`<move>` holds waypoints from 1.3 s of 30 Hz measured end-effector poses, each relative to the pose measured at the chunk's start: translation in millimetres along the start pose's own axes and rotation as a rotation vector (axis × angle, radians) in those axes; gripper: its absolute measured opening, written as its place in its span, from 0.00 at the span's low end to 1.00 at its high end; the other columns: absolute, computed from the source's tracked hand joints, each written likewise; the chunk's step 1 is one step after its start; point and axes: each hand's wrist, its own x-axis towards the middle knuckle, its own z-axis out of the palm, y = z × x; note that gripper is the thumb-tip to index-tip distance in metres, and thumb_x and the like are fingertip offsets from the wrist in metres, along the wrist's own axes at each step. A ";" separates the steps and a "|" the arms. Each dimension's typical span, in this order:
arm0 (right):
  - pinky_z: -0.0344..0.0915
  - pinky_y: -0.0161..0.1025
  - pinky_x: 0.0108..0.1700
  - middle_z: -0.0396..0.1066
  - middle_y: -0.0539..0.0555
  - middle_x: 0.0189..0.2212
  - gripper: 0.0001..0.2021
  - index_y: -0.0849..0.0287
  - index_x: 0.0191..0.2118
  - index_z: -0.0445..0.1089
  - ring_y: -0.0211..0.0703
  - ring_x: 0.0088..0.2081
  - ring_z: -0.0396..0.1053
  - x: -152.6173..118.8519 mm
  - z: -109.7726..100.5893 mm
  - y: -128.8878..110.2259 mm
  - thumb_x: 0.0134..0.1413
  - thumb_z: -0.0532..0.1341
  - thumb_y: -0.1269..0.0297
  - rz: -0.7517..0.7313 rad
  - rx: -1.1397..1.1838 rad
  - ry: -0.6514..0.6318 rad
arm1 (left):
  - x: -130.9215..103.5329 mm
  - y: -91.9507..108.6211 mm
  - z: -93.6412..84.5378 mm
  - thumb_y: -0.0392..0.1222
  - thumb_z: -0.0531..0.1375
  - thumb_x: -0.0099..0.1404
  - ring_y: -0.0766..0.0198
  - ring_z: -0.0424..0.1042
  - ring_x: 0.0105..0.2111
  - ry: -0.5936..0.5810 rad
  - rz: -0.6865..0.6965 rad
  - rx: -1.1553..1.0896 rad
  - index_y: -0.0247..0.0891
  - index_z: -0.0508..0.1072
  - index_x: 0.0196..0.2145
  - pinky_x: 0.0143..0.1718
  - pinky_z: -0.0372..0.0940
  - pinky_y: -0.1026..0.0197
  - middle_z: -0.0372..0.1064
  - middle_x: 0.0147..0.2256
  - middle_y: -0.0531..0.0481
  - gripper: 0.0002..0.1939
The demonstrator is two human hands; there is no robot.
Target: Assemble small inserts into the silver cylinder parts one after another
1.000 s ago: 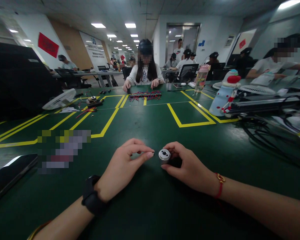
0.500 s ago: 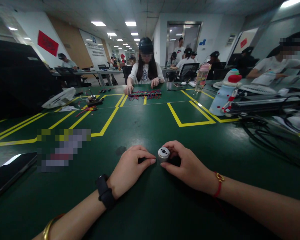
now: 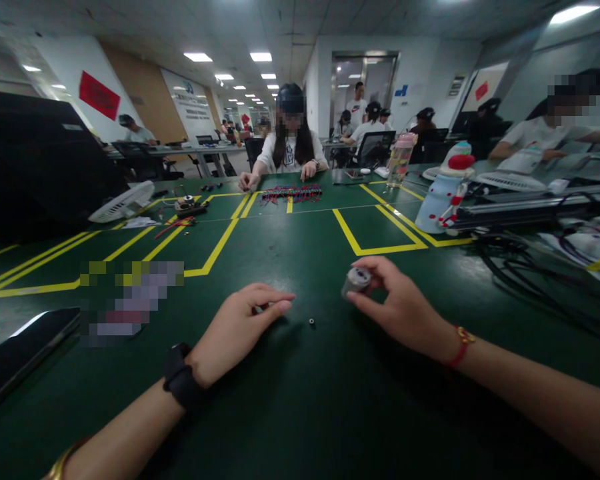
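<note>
My right hand (image 3: 403, 307) grips a small silvery metal cylinder (image 3: 359, 281), which looks like a small motor, between thumb and fingers. The cylinder tilts slightly, with its round end face up. On the green table (image 3: 275, 427), between my hands, sits a tiny metal ring-like part (image 3: 311, 322) with a dark hole on top; neither hand touches it. My left hand (image 3: 245, 327) is to the left of this part, thumb and index fingertip a little apart with nothing between them. Its other fingers are partly hidden behind the index finger.
A phone-like dark slab (image 3: 25, 353) lies at the left edge. Black cables (image 3: 520, 287) and a blue bottle (image 3: 437, 200) stand at the right. Across the table, a person handles a row of red and blue wires (image 3: 293, 194). A white fan (image 3: 125, 202) lies at the left.
My left hand has let go of the tiny ring-like part and drawn back left. My right hand has carried the cylinder right and a little away, tilting it.
</note>
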 end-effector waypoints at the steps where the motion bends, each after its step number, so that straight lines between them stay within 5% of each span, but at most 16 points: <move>1: 0.66 0.39 0.39 0.67 0.57 0.42 0.22 0.59 0.51 0.60 0.39 0.37 0.67 3.4 -14.5 10.0 0.50 0.60 0.57 0.047 -0.067 0.060 | -2.0 -5.0 -8.7 0.52 0.54 0.63 0.58 0.70 0.40 0.022 -0.029 0.002 0.46 0.77 0.42 0.42 0.64 0.58 0.73 0.41 0.50 0.16; 7: 0.62 0.42 0.41 0.67 0.61 0.42 0.25 0.60 0.48 0.59 0.47 0.38 0.67 3.7 -105.0 99.8 0.46 0.60 0.53 0.460 -0.535 0.283 | -16.6 -49.2 -41.1 0.58 0.55 0.60 0.60 0.70 0.33 0.122 -0.291 -0.028 0.44 0.74 0.45 0.32 0.63 0.60 0.74 0.37 0.51 0.22; 11: 0.60 0.46 0.44 0.64 0.68 0.45 0.27 0.63 0.50 0.58 0.55 0.43 0.66 -4.4 -123.1 126.4 0.47 0.58 0.51 0.535 -0.651 0.326 | -17.0 -52.9 -37.8 0.59 0.55 0.60 0.61 0.68 0.30 0.195 -0.311 -0.057 0.42 0.75 0.44 0.30 0.62 0.61 0.73 0.35 0.49 0.23; 15: 0.53 0.55 0.52 0.58 0.70 0.53 0.34 0.65 0.55 0.58 0.64 0.55 0.55 -3.9 -89.5 88.8 0.45 0.62 0.49 0.196 -0.841 0.388 | -12.0 -43.1 -32.6 0.59 0.56 0.59 0.58 0.71 0.36 0.158 -0.339 -0.070 0.42 0.76 0.42 0.33 0.63 0.61 0.75 0.39 0.49 0.22; 18: 0.55 0.50 0.54 0.62 0.61 0.50 0.25 0.59 0.51 0.64 0.52 0.53 0.58 -2.9 -37.5 37.8 0.50 0.59 0.50 -0.093 -0.555 0.035 | -10.0 -43.5 -31.5 0.59 0.56 0.58 0.56 0.72 0.39 0.155 -0.338 -0.030 0.43 0.77 0.40 0.37 0.64 0.59 0.75 0.40 0.50 0.22; 20: 0.59 0.45 0.51 0.64 0.57 0.49 0.25 0.56 0.51 0.66 0.46 0.49 0.60 -1.4 0.2 7.8 0.50 0.59 0.49 -0.145 -0.335 -0.189 | -10.3 -47.0 -31.5 0.60 0.56 0.58 0.55 0.72 0.40 0.167 -0.346 0.003 0.43 0.77 0.39 0.38 0.63 0.58 0.76 0.39 0.50 0.21; 23: 0.60 0.42 0.47 0.68 0.53 0.44 0.17 0.52 0.43 0.73 0.42 0.45 0.62 6.2 40.2 -18.1 0.51 0.59 0.49 -0.181 -0.203 -0.324 | -12.2 -51.4 -32.5 0.60 0.56 0.58 0.55 0.72 0.40 0.179 -0.347 0.013 0.44 0.77 0.40 0.39 0.63 0.58 0.76 0.41 0.50 0.22; 25: 0.60 0.40 0.45 0.70 0.51 0.39 0.12 0.53 0.36 0.74 0.39 0.41 0.64 14.2 45.1 -21.5 0.54 0.58 0.53 -0.178 -0.179 -0.344 | -13.6 -51.8 -33.4 0.60 0.56 0.58 0.55 0.72 0.41 0.175 -0.344 0.005 0.44 0.77 0.40 0.40 0.63 0.58 0.75 0.41 0.50 0.21; 28: 0.61 0.37 0.43 0.71 0.51 0.36 0.12 0.56 0.36 0.74 0.36 0.38 0.65 24.1 14.9 -8.3 0.57 0.56 0.57 -0.126 -0.209 -0.240 | -14.4 -49.7 -34.1 0.60 0.55 0.59 0.55 0.72 0.41 0.166 -0.352 -0.009 0.44 0.76 0.40 0.41 0.62 0.58 0.75 0.41 0.51 0.21; 33: 0.57 0.41 0.47 0.71 0.57 0.41 0.14 0.61 0.40 0.73 0.44 0.44 0.64 22.8 -89.6 51.0 0.57 0.54 0.60 -0.028 -0.750 0.248 | -12.9 -44.5 -31.6 0.60 0.55 0.59 0.55 0.72 0.41 0.162 -0.344 -0.020 0.43 0.76 0.39 0.42 0.62 0.57 0.75 0.39 0.50 0.21; 36: 0.57 0.40 0.39 0.72 0.58 0.40 0.16 0.59 0.42 0.74 0.45 0.40 0.65 15.5 -139.2 90.0 0.56 0.55 0.57 0.319 -0.924 0.222 | -12.5 -42.7 -29.9 0.60 0.55 0.59 0.55 0.72 0.41 0.147 -0.330 -0.007 0.44 0.77 0.38 0.42 0.63 0.57 0.75 0.39 0.50 0.21; 39: 0.55 0.39 0.36 0.73 0.58 0.36 0.18 0.56 0.42 0.75 0.44 0.36 0.66 10.2 -161.0 112.5 0.54 0.55 0.52 0.545 -0.906 0.102 | -13.1 -43.1 -30.0 0.60 0.55 0.59 0.54 0.72 0.41 0.137 -0.323 0.013 0.44 0.77 0.38 0.42 0.63 0.56 0.75 0.40 0.50 0.20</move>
